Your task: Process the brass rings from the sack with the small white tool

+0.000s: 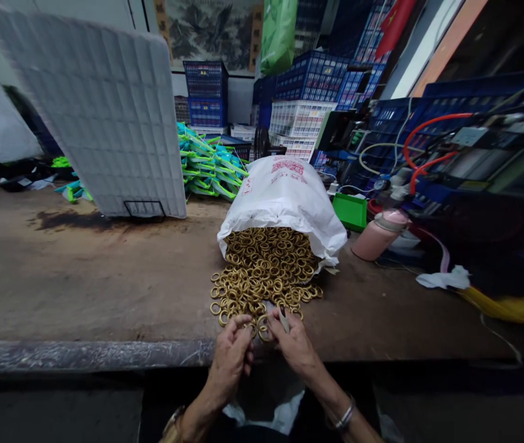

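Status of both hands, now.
Left hand: fingers pinched closed; what they hold cannot be told.
Right hand: closed, holding a golden ring and a small tool.

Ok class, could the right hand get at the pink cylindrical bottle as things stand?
Probably yes: mostly brown tabletop lies between the right hand and the pink bottle, though the hand's fingers look busy with a gold-coloured ring.

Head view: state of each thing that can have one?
White sack: lying on its side, mouth open
Rings: loose, partly outside the sack
Left hand: curled at the rings, hold unclear
Right hand: pinching a ring
Grey panel: standing on edge
Blue crates: stacked
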`<state>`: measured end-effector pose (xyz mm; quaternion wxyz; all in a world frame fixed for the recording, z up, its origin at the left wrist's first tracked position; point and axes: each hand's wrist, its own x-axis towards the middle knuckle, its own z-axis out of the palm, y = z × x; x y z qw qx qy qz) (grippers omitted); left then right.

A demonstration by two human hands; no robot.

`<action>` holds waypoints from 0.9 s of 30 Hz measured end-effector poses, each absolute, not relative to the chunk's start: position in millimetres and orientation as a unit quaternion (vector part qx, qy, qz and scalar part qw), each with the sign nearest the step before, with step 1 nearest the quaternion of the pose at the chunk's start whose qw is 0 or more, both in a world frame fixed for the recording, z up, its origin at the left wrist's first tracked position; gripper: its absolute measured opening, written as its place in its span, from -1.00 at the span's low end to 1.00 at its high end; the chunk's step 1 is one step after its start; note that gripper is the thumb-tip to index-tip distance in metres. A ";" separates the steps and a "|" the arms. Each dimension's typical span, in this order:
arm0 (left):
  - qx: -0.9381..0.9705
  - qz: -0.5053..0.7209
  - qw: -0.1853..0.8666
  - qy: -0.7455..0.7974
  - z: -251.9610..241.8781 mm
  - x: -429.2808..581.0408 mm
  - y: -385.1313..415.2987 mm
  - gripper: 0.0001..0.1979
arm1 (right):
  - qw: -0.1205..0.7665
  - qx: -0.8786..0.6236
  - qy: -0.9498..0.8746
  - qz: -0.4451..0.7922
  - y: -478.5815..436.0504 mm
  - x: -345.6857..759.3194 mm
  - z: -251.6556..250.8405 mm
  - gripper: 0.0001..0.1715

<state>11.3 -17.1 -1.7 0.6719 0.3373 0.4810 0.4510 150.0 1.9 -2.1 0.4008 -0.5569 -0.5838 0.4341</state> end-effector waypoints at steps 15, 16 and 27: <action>0.372 0.469 0.637 0.486 8.7 14.6 -22.6 -0.70 | 0.423 -0.521 -0.534 0.515 -3.4 135.6 -3.7 -0.65; 0.388 0.471 0.620 0.493 9.0 14.2 -22.1 -0.72 | 0.416 -0.524 -0.544 0.507 -3.0 136.8 -0.4 -0.66; 0.536 0.467 0.508 0.486 9.5 10.3 -20.6 -0.83 | 0.349 -0.564 -0.617 0.424 0.6 137.0 12.1 -0.72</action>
